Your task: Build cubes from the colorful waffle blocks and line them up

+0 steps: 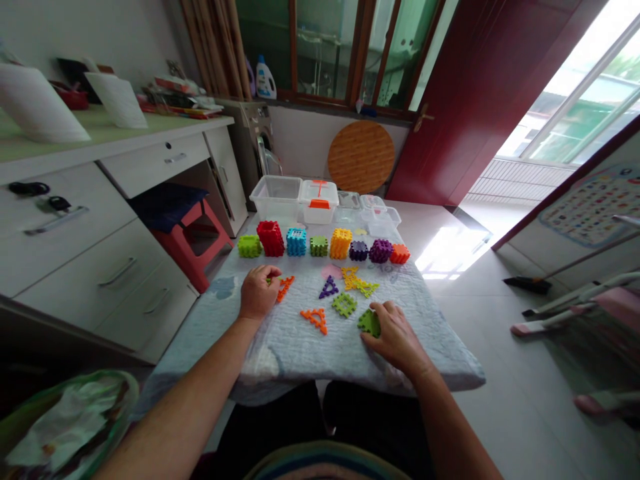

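And here the view is being taken from above the quilted grey-blue cloth (300, 347) on the surface, with 12 o'clock straight ahead! At 10 o'clock on the cloth, the left hand (259, 292) is being curled down, its fingers (270, 272) drawn together over a small green piece (269, 281), which is being mostly hidden by them. Just beside those fingers, an orange lattice piece (285, 288) is being left lying, its long axis running from 7 o'clock to 1 o'clock. Over at 4 o'clock, the right hand (395, 337) is being pressed onto a green square piece (369, 323), its fingers (385, 308) being arched across the top; whether it is being gripped cannot be told. Its long axis cannot be made out either, with so much being covered. Between the hands, a purple triangle (328, 288) is being shown tip toward 12 o'clock, with an orange triangle (315, 319) and a green lattice square (345, 305) nearby. Along the far edge, a row of colourful block toys (319, 246) is being displayed, backed by clear plastic boxes (319, 201).
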`<state>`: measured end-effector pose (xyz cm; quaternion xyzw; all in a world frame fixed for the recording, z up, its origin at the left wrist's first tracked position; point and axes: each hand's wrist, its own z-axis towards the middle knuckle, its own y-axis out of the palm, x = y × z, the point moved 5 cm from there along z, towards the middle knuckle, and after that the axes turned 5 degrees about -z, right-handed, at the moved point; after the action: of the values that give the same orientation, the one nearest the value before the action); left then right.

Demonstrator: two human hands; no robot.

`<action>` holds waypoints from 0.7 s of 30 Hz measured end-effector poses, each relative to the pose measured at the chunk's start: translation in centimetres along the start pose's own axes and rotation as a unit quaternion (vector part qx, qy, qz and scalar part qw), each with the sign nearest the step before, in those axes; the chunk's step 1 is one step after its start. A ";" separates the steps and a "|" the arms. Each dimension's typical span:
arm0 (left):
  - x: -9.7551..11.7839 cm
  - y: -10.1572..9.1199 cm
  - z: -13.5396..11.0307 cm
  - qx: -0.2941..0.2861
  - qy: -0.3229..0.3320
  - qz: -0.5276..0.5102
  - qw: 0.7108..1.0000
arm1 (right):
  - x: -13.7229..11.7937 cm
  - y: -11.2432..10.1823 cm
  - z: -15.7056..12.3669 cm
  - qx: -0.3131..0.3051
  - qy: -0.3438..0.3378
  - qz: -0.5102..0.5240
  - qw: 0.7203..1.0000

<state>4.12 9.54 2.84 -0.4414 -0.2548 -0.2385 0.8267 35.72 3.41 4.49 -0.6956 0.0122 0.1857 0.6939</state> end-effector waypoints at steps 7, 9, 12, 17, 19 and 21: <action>0.0 0.2 0.1 0.002 0.021 0.005 1.000 | -1.8 -1.0 1.8 0.067 -0.018 0.023 0.997; 0.0 0.3 0.1 0.001 0.022 0.004 1.000 | -2.8 -1.2 2.7 0.085 -0.030 0.033 0.995; -0.1 0.4 0.1 -0.003 0.013 0.002 1.000 | -4.2 -0.7 3.8 0.089 -0.036 0.030 0.995; -0.1 0.3 0.2 -0.008 0.012 -0.006 1.000 | -4.7 0.9 4.7 0.055 -0.030 -0.011 0.998; 0.0 0.3 0.2 -0.007 0.017 -0.010 1.000 | -4.6 1.3 4.7 0.048 -0.028 -0.015 0.998; 0.0 0.4 0.2 -0.008 0.021 -0.015 1.000 | -4.5 1.5 4.7 0.045 -0.026 -0.012 0.999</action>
<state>4.30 9.85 2.68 -0.4387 -0.2426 -0.2622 0.8246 30.00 6.85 4.40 -0.6586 -0.0054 0.1943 0.7269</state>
